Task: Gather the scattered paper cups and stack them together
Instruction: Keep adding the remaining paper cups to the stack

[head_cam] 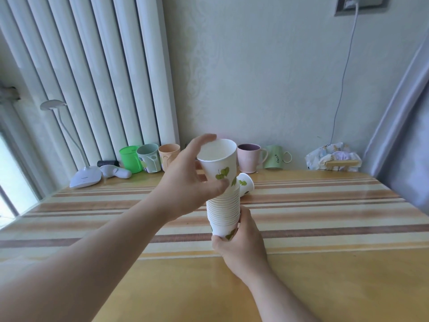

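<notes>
A tall stack of white paper cups (pixel 223 210) with green leaf prints is held upright above the striped table (pixel 325 205). My right hand (pixel 241 242) grips the stack's bottom cup from below. My left hand (pixel 185 182) holds the top paper cup (pixel 219 161) by its side and rim, set into the top of the stack. One more paper cup (pixel 245 183) lies on its side on the table just behind the stack, partly hidden by it.
Along the wall stand a green cup (pixel 130 159), a grey-green cup (pixel 149 158), an orange cup (pixel 170 154), a pink mug (pixel 249 158) and a green mug (pixel 277 156). A white desk lamp (pixel 84 176) sits back left, a crumpled bag (pixel 334 156) back right.
</notes>
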